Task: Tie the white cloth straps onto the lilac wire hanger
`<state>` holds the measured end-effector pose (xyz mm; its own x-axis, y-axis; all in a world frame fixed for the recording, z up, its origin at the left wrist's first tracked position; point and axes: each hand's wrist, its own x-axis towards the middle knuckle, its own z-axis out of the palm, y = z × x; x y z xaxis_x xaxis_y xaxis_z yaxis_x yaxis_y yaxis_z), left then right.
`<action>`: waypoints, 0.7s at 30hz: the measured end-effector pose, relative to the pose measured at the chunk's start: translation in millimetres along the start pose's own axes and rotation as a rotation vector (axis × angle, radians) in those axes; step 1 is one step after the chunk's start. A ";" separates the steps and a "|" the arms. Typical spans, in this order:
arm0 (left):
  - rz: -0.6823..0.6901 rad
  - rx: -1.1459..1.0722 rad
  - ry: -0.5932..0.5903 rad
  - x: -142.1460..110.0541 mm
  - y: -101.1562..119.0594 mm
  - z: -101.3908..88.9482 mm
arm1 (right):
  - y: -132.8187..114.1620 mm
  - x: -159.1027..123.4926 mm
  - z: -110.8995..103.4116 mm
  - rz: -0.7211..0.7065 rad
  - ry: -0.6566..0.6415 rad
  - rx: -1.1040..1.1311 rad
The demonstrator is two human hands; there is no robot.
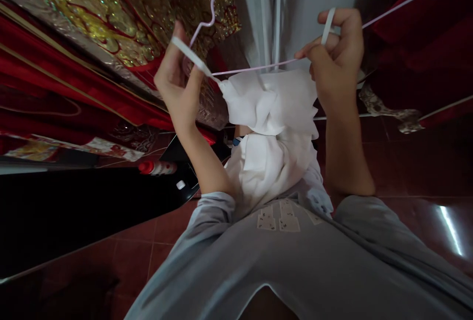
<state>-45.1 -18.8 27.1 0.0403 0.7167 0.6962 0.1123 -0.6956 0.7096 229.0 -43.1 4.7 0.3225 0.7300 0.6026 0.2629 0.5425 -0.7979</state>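
A ruffled white garment of soft, thin cloth [284,96] lies at 4 o'clock from the left hand [182,76] and 7 o'clock from the nearer right hand [334,61]. Its long axis runs 12 to 6, strapped end towards 12. The half-curled left holds a narrow white fabric strap [192,56]; the right, wearing a white band-like loop [328,25], pinches a thin lilac rod [254,69].

Looks forward and steeply down from the head. Sits close above the shirt [218,266], facing left hand [178,91] and right hand [338,71] just ahead.
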 end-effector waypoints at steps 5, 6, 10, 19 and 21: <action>-0.152 0.202 -0.110 33.0 10.4 18.3 | -2.9 1.9 -5.5 0.021 -0.026 0.030; -0.160 0.203 -0.134 37.1 13.0 21.5 | -2.0 2.2 -6.6 0.025 -0.031 0.032; -0.262 0.127 -0.167 46.0 20.8 27.3 | 3.0 1.4 -7.7 0.022 -0.037 0.022; -0.649 -0.430 0.321 -6.9 -7.9 27.1 | 2.6 -7.3 8.6 -0.005 0.029 0.009; -0.660 -0.553 0.346 -21.9 -11.0 39.1 | 2.0 -8.4 9.7 -0.020 0.003 0.007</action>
<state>-8.4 -24.8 -0.2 -0.1714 0.9832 0.0633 -0.4864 -0.1403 0.8624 218.0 -44.1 -2.2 0.3199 0.7180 0.6182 0.2625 0.5598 -0.7859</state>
